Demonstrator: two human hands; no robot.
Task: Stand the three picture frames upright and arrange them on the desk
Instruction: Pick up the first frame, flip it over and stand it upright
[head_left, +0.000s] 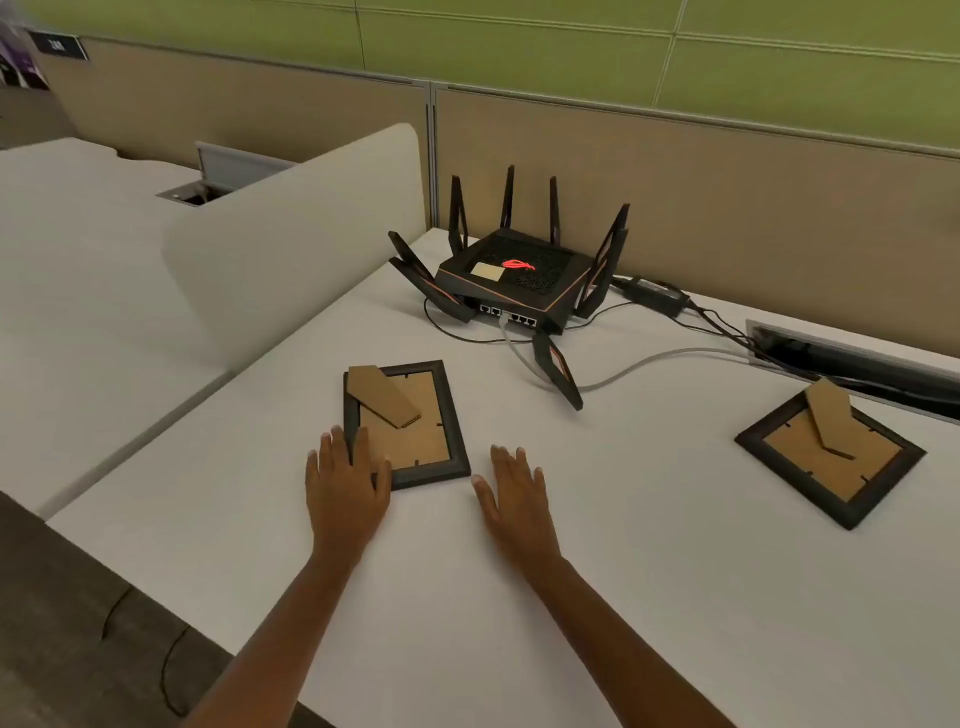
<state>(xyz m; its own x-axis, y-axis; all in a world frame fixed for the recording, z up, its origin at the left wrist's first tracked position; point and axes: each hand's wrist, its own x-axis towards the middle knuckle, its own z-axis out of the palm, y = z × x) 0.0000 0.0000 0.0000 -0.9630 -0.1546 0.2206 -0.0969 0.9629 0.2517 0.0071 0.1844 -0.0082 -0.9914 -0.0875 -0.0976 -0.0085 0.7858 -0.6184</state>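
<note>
Two dark picture frames lie face down on the white desk (597, 597), brown cardboard backs and stands up. The near frame (415, 441) lies at centre. My left hand (347, 483) rests flat on its near left corner, fingers spread and overlapping the frame's edge. My right hand (514, 493) lies flat and open on the desk just right of that frame, apart from it. The second frame (831, 457) lies far right, turned diagonally, its stand partly lifted. A third frame is not in view.
A black router (514, 280) with several upright antennas sits behind the near frame, cables trailing right to a power brick (657, 296) and a cable slot (852, 358). A white divider panel (291, 244) borders the desk's left; a partition wall runs behind.
</note>
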